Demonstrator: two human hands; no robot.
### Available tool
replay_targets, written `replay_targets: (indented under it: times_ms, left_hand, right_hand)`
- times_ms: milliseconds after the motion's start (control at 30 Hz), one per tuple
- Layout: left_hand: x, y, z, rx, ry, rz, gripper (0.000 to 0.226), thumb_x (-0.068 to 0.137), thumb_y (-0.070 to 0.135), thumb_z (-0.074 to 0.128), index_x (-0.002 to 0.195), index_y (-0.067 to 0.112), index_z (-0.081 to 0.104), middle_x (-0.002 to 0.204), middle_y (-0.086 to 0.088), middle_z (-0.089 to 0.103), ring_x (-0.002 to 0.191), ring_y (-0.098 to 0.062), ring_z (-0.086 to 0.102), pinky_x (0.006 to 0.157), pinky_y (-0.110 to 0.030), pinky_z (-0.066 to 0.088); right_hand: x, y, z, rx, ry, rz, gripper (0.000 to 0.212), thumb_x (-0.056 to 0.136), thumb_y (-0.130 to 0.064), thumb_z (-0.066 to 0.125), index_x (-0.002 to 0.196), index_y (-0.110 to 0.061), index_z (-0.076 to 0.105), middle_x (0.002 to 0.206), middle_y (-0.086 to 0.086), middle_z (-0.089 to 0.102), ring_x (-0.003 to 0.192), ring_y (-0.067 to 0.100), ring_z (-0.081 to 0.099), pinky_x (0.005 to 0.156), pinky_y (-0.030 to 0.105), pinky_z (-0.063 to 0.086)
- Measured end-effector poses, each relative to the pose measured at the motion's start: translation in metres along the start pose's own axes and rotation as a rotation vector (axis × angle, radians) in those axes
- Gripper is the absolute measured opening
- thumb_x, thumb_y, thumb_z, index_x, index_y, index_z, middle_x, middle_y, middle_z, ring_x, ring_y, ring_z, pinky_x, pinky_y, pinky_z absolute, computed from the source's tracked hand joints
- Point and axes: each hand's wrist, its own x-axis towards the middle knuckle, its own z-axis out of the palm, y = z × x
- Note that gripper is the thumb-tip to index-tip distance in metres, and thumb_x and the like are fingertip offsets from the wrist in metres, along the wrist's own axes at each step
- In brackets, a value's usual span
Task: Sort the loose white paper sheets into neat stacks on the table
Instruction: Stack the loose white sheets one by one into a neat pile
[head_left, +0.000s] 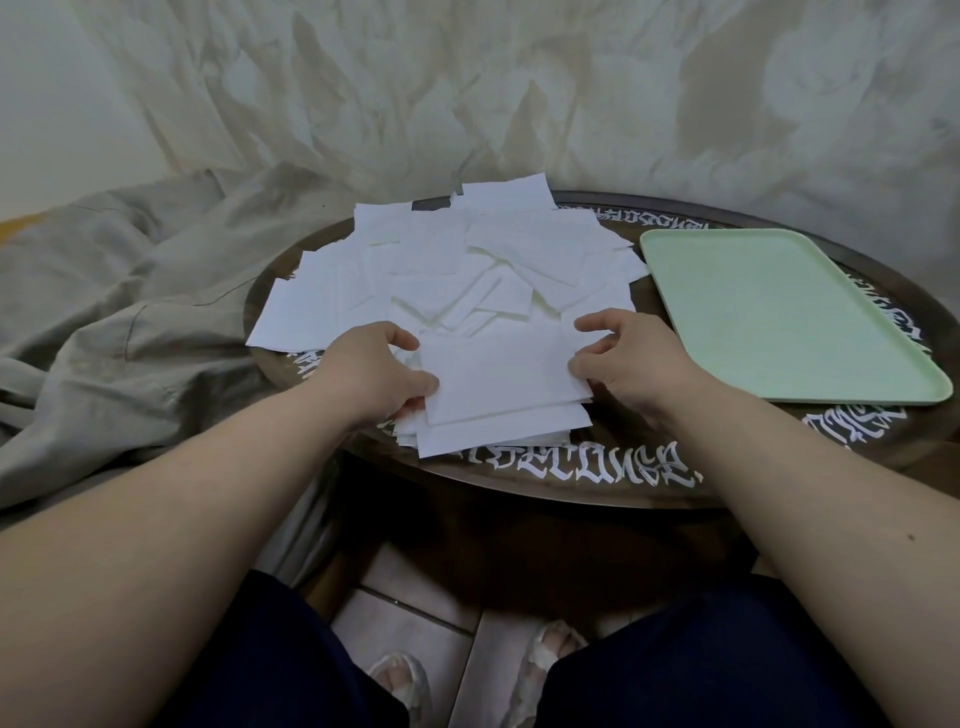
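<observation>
My left hand (376, 371) and right hand (631, 364) pinch the near stack (501, 387) by its side edges; thin, limp sheets, liable to slide.

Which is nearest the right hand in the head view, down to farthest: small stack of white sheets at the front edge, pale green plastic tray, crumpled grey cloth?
From the right hand:
1. Small stack of white sheets, touching its fingers, on its left at the table's front edge.
2. Pale green plastic tray, close on its right, apart from it.
3. Crumpled grey cloth, far left, past the left hand, off the table.
</observation>
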Motion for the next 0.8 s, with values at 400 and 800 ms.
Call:
replay_targets:
  times_ms: [400,800]
  left_hand:
    - [-0.001,0.000,0.004,0.143,0.028,0.022,0.036,0.077,0.026,0.071,0.106,0.014,0.052,0.070,-0.003,0.072,0.075,-0.023,0.067,0.086,-0.039,0.052]
    - [-0.011,0.008,-0.007,-0.016,0.007,0.093,0.025,0.075,0.018,0.075,0.089,0.014,0.055,0.061,0.002,0.069,0.052,-0.019,0.056,0.055,-0.028,0.047]
  right_hand:
    - [-0.009,-0.007,-0.003,-0.141,-0.057,0.023,0.010,0.078,-0.011,0.070,0.078,-0.009,0.059,0.073,0.007,0.066,0.065,0.020,0.065,0.067,0.036,0.058]
    - [-0.018,-0.019,-0.013,-0.254,-0.065,-0.140,0.007,0.077,-0.012,0.070,0.074,-0.013,0.064,0.068,-0.001,0.064,0.069,0.016,0.060,0.070,0.032,0.049]
